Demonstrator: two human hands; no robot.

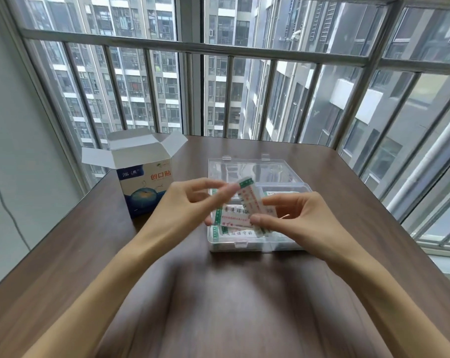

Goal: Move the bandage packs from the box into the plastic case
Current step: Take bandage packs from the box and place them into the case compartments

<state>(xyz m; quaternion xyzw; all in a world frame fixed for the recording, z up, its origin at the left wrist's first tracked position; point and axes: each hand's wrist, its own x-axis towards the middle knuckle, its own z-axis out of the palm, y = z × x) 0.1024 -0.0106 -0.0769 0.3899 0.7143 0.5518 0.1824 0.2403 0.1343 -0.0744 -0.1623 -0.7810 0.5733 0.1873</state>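
A blue and white bandage box (144, 187) stands upright at the table's left, its top flaps open. Right of it lies a clear plastic case (257, 244) with its lid (255, 169) swung back. Bandage packs (234, 232), white with green and red print, lie in the case's left part. Above the case my right hand (291, 215) pinches a tilted bandage pack (249, 200) between thumb and fingers. My left hand (193, 200) touches the pack's upper end with its fingertips; motion blur hides whether it grips.
The brown wooden table (218, 293) runs up to a metal railing (218, 50) and windows at the back. A white wall and a hanging cable (7, 208) are on the left. The table's right edge falls off beside a window sill.
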